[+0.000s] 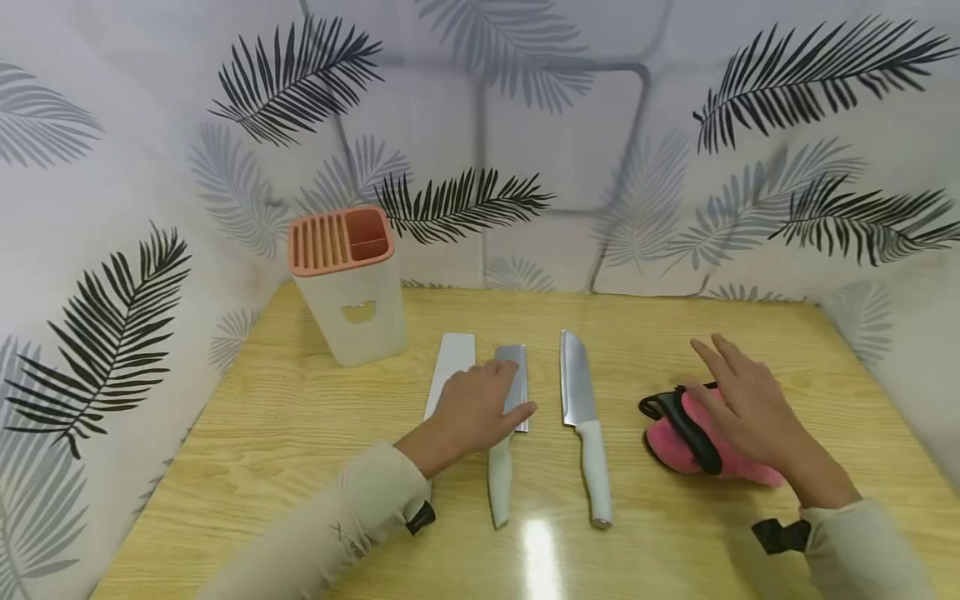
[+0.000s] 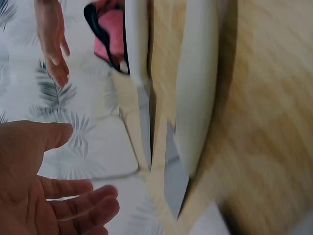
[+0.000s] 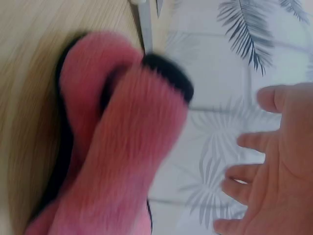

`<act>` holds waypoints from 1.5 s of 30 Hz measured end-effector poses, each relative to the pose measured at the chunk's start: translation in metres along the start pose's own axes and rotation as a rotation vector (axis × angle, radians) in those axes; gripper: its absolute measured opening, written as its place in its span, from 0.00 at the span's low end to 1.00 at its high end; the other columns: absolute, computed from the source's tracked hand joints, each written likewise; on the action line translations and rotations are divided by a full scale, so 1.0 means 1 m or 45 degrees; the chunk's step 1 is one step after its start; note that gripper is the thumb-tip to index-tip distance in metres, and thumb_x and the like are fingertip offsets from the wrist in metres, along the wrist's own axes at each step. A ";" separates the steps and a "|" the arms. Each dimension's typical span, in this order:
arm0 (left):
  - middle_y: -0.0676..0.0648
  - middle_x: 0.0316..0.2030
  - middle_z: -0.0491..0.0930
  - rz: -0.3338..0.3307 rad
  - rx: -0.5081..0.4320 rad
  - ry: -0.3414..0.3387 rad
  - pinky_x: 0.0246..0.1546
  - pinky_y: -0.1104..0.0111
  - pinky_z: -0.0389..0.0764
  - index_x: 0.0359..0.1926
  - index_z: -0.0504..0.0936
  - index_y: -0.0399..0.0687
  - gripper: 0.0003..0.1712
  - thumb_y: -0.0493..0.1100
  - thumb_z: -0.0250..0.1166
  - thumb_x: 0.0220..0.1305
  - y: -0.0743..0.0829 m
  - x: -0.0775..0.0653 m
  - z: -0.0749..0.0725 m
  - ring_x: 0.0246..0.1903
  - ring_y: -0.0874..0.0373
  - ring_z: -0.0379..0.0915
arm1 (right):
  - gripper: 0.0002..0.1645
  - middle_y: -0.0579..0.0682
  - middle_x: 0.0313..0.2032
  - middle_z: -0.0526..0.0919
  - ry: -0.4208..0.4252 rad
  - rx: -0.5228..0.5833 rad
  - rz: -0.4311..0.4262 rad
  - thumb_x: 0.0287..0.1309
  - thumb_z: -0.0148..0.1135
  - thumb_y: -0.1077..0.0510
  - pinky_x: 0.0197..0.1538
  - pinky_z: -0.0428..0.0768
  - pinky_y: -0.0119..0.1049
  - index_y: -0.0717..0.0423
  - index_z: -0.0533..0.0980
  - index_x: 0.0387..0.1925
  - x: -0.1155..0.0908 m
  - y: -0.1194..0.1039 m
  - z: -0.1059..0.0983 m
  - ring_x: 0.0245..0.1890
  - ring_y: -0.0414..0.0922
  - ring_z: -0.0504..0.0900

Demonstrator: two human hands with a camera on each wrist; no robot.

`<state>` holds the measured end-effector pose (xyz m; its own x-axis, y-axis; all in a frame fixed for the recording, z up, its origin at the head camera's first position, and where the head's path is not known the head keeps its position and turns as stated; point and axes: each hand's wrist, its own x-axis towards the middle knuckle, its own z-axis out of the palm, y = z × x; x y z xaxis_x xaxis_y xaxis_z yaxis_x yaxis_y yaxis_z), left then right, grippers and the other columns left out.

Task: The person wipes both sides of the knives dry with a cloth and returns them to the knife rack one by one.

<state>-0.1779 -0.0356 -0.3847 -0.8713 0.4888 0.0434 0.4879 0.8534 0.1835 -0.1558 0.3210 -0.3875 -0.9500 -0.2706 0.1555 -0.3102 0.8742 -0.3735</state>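
My left hand hovers palm down over a cleaver, hiding part of its blade; its fingers are loosely extended and hold nothing. Left of it, partly under the hand and sleeve, lies a long item with a flat pale top. A kitchen knife with a pale handle lies to the right, blade pointing away. Above a bunched pink cloth with black trim, my right hand is spread. In the right wrist view, a gap shows between that hand and the pink cloth.
A white knife holder with an orange slotted top stands at the back left of the wooden table. Behind the table hangs a leaf-patterned backdrop, which also covers the sides.
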 end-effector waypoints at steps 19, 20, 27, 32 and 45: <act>0.51 0.17 0.73 -0.044 -0.020 -0.133 0.14 0.68 0.65 0.13 0.66 0.53 0.38 0.76 0.51 0.64 0.085 0.016 0.075 0.18 0.59 0.70 | 0.63 0.78 0.65 0.65 -0.168 -0.122 -0.153 0.30 0.84 0.45 0.56 0.68 0.72 0.60 0.65 0.69 -0.039 0.058 0.023 0.63 0.74 0.66; 0.51 0.17 0.73 -0.056 -0.039 -0.149 0.14 0.68 0.65 0.13 0.66 0.53 0.38 0.77 0.51 0.63 0.086 0.017 0.076 0.18 0.59 0.70 | 0.61 0.78 0.64 0.66 -0.159 -0.144 -0.153 0.31 0.84 0.44 0.56 0.68 0.71 0.61 0.66 0.67 -0.039 0.058 0.025 0.62 0.74 0.67; 0.52 0.20 0.75 -0.097 -0.140 -0.189 0.18 0.68 0.69 0.14 0.72 0.51 0.34 0.73 0.61 0.58 0.087 0.022 0.085 0.20 0.60 0.71 | 0.42 0.74 0.63 0.71 -0.208 -0.276 -0.119 0.46 0.76 0.53 0.57 0.74 0.67 0.60 0.73 0.63 -0.032 0.050 0.033 0.63 0.72 0.69; 0.53 0.18 0.74 -0.195 -0.380 -0.188 0.17 0.70 0.68 0.16 0.72 0.50 0.23 0.59 0.68 0.52 0.079 0.025 0.083 0.18 0.62 0.69 | 0.35 0.67 0.60 0.77 -0.210 -0.246 -0.024 0.50 0.70 0.60 0.41 0.81 0.61 0.57 0.74 0.62 -0.023 0.042 0.026 0.56 0.68 0.78; 0.49 0.14 0.72 -0.391 -1.113 -0.328 0.07 0.72 0.70 0.26 0.73 0.44 0.16 0.51 0.62 0.60 0.075 0.020 0.080 0.07 0.61 0.67 | 0.24 0.66 0.39 0.87 0.155 -0.182 0.101 0.55 0.69 0.55 0.28 0.78 0.59 0.57 0.79 0.54 -0.011 0.027 0.012 0.34 0.65 0.85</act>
<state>-0.1545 0.0530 -0.4484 -0.8652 0.3803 -0.3267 -0.0623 0.5650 0.8227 -0.1538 0.3434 -0.4101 -0.9573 -0.1555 0.2437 -0.2183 0.9415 -0.2567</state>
